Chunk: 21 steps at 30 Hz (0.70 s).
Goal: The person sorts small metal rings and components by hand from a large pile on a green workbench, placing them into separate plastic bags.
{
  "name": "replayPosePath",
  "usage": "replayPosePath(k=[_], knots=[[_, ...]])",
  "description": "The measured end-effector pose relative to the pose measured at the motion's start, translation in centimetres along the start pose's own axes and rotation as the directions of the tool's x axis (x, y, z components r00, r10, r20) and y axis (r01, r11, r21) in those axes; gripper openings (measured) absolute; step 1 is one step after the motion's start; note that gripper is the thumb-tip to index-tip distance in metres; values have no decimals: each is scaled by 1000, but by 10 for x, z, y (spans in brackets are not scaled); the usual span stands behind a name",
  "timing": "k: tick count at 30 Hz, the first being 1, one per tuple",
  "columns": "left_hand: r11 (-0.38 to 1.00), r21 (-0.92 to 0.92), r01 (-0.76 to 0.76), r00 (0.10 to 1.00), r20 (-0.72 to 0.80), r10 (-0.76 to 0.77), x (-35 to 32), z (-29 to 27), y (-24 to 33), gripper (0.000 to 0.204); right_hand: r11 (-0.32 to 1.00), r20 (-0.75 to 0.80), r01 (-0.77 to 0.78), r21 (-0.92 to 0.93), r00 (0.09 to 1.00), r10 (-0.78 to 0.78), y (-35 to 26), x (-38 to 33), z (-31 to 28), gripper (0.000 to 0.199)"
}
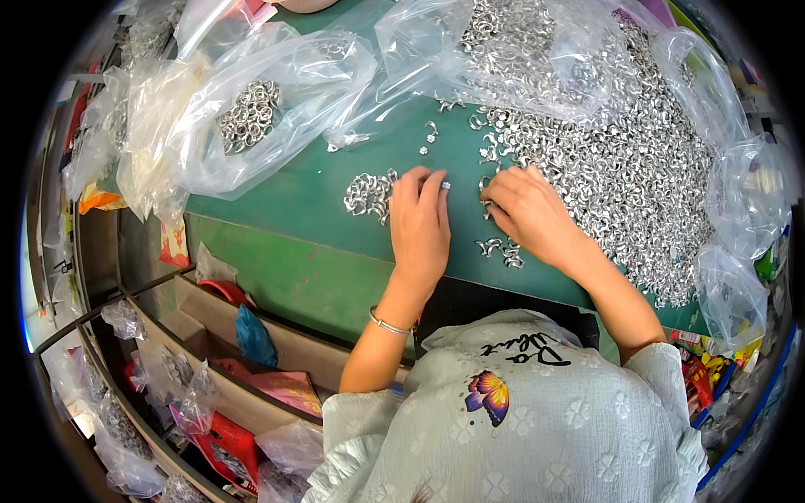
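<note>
My left hand [419, 222] is closed in a pinch over the green table mat [335, 239]. A small shiny silver piece [445, 185] shows at its fingertips, resembling part of a ring. Beside that hand lies a small pile of silver rings [366, 194]. My right hand [532, 214] has its fingers drawn together at the left edge of a large heap of curved silver pieces [646, 176]. What sits between its fingertips is too small to make out. Several loose curved pieces [503, 250] lie below it, and a few more pieces [431, 132] lie beyond my hands.
A clear plastic bag [327, 67] at the back left has silver rings [250, 117] in it. Another clear bag [579, 71] lies over the heap's far part. Below the table's left side stands an open drawer [310, 356] with a blue packet [255, 335] and other bags.
</note>
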<state>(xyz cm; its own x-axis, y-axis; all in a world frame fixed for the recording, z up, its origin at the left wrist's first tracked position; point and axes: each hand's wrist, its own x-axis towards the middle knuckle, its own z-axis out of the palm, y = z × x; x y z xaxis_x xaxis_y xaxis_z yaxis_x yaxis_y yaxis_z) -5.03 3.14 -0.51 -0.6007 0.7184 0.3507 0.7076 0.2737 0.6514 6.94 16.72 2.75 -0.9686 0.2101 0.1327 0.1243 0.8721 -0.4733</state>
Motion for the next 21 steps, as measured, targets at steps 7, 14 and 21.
replayPosePath(k=[7,14,21], knots=[[984,-174,-34,985,162,63,-21,0,32,28,983,49,-21,182,999,12,17,17,-16,19],[959,-249,-131,928,308,207,-31,-5,20,26,998,40,41,-53,998,-39,32,25,-10,15],[993,104,-58,998,46,54,11,-2,1,21,978,-210,-43,-203,978,-1,33,86,24,21]])
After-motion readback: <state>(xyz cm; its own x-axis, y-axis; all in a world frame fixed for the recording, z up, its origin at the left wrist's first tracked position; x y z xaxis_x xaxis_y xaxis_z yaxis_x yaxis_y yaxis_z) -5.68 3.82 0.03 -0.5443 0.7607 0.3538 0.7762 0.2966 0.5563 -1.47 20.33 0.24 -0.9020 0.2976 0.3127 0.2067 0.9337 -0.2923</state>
